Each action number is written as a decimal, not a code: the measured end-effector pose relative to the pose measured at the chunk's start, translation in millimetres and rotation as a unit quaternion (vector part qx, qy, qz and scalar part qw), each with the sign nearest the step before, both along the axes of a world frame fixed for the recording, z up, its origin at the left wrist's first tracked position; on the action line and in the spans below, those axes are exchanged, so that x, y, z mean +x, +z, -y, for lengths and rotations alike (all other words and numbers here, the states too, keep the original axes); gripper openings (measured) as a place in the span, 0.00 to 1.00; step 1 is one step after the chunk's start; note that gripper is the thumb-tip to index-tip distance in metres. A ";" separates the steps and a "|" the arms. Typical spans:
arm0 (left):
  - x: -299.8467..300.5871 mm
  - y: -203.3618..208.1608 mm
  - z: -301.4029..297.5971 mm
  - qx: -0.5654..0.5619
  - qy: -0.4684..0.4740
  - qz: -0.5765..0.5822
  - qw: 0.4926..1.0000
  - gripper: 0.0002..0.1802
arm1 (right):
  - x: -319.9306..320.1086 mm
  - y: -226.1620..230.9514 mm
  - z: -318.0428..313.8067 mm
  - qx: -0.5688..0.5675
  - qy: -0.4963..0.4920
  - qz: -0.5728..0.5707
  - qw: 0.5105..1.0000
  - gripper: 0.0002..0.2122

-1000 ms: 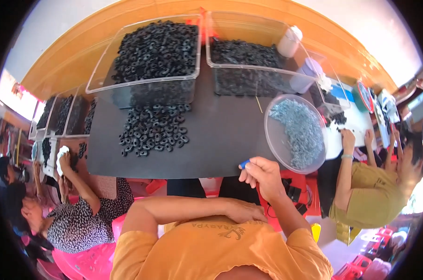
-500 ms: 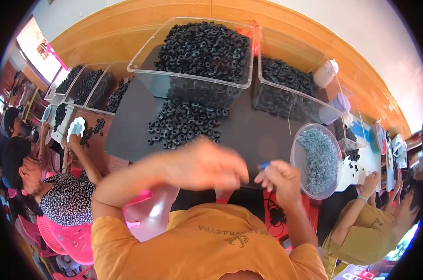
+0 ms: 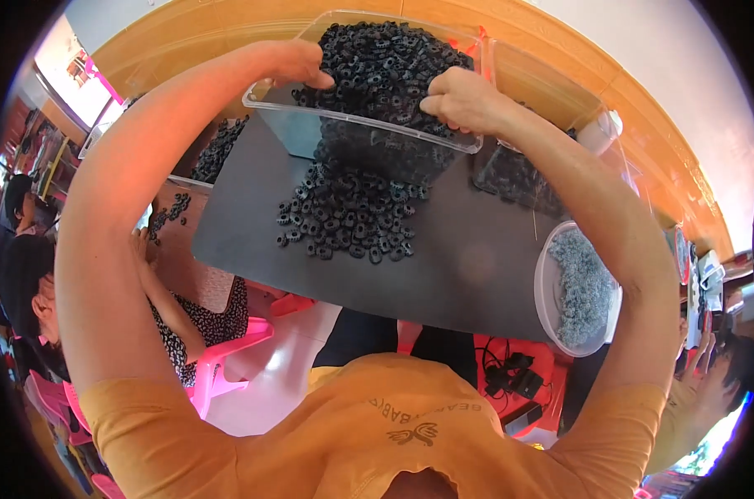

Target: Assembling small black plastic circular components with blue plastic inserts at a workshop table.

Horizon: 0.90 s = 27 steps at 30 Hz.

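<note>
Clear, smooth-walled bin [image 3: 287, 131] stands toward the far side of the dark table [image 3: 443, 283], opening upward, long axis seemingly left to right. Black oval rings [image 3: 385, 62] heap inside. Left hand [image 3: 300, 62] and right hand [image 3: 464, 100], fingers curled, sit at opposite ends; grip cannot be told. Tabletop extends from loose rings [image 3: 348, 216] to the near edge.

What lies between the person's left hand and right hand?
In the head view, small black parts, heaped in the clear bin, lie between the left hand and right hand.
</note>
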State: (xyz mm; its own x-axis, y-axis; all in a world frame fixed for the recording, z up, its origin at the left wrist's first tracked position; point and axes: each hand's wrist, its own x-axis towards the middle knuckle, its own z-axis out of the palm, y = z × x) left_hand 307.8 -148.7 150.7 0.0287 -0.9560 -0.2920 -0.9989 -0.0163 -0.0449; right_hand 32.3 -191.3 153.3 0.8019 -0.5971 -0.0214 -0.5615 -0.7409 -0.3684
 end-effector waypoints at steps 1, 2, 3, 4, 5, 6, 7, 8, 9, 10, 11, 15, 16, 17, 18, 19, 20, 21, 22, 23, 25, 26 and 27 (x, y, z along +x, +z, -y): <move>-12.8 0.0 -1.9 0.044 0.012 0.003 0.999 0.30 | 1.2 -3.6 2.3 -0.011 0.014 -0.035 0.999 0.15; -24.4 -2.3 -6.6 0.088 0.024 0.006 0.996 0.31 | 3.6 -7.6 7.7 -0.040 0.026 -0.064 0.997 0.15; -22.5 -9.1 -11.1 0.130 0.003 0.015 0.991 0.31 | 11.8 -9.4 7.3 -0.070 0.047 -0.091 0.992 0.14; -3.4 -24.3 -12.6 0.140 -0.177 0.023 0.974 0.32 | 26.2 0.6 0.3 0.018 -0.025 -0.209 0.977 0.12; 16.5 -36.8 -13.9 0.145 -0.351 0.029 0.925 0.33 | 31.6 -2.4 2.9 0.022 -0.018 -0.207 0.978 0.12; -18.5 -13.7 -20.4 0.214 0.010 -0.154 0.964 0.36 | 21.9 -9.9 18.1 0.041 0.014 -0.198 0.979 0.12; -20.5 -12.3 -19.4 0.217 0.011 -0.153 0.964 0.36 | 22.6 -13.1 22.2 0.055 0.063 -0.185 0.979 0.13; -19.0 -12.9 -19.1 0.224 0.026 -0.146 0.963 0.38 | 25.4 -11.4 22.1 0.059 0.067 -0.183 0.979 0.13; -17.9 -13.0 -18.4 0.230 0.040 -0.138 0.963 0.43 | 28.5 -4.0 20.7 -0.039 0.189 -0.240 0.951 0.13; -24.2 -8.2 -17.4 0.233 0.040 -0.138 0.962 0.43 | 29.4 2.3 21.2 -0.135 0.303 -0.290 0.898 0.12; -30.7 -3.2 -16.5 0.259 0.036 -0.150 0.953 0.45 | 30.7 5.4 19.5 -0.228 0.407 -0.332 0.820 0.12; -39.8 -6.4 -13.7 0.291 0.054 -0.116 0.948 0.50 | 35.0 -0.7 11.5 -0.244 0.380 -0.326 0.830 0.15; -38.0 -8.5 -12.6 0.302 0.063 -0.127 0.943 0.51 | 34.9 -0.2 7.5 -0.163 0.300 -0.304 0.890 0.17; -36.0 -10.6 -12.9 0.303 0.062 -0.126 0.942 0.51 | 33.3 0.4 3.2 -0.079 0.214 -0.276 0.934 0.18; -34.4 -13.3 -15.4 0.278 0.089 -0.187 0.938 0.51 | 31.8 1.5 -2.4 0.007 0.125 -0.245 0.961 0.19; -33.4 -15.5 -16.4 0.251 0.116 -0.247 0.929 0.51 | 29.8 2.7 -8.2 0.093 0.034 -0.210 0.973 0.20; -33.4 -16.9 -14.2 0.253 0.117 -0.248 0.928 0.51 | 28.5 5.6 -12.6 0.177 -0.057 -0.172 0.968 0.21; -36.5 -17.2 -12.3 0.265 0.118 -0.265 0.919 0.50 | 27.7 9.7 -17.3 0.258 -0.148 -0.132 0.945 0.22; -39.9 -17.8 -10.9 0.277 0.119 -0.283 0.910 0.50 | 28.2 14.1 -21.7 0.257 -0.122 -0.149 0.947 0.21; -44.0 -18.8 -9.4 0.284 0.133 -0.292 0.904 0.48 | 31.9 12.2 -25.5 0.259 -0.121 -0.151 0.946 0.21; -58.7 -17.9 -5.1 0.275 0.122 -0.285 0.910 0.47 | 37.9 10.1 -28.2 0.164 -0.106 -0.258 0.946 0.15; -63.3 -16.5 -4.7 0.265 0.111 -0.278 0.917 0.47 | 37.7 7.5 -26.3 0.163 -0.106 -0.258 0.946 0.15; -60.4 -22.1 -3.4 0.264 0.113 -0.277 0.917 0.47 | 39.0 2.9 -24.8 0.226 -0.152 -0.194 0.942 0.18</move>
State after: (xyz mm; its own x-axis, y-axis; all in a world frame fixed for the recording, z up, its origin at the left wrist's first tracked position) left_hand 247.3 -145.3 128.6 -0.0840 -0.6652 -0.7420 -0.8442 -0.3481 0.4077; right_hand 71.3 -166.5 156.2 0.4741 -0.6584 -0.5846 -0.8803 -0.3403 -0.3306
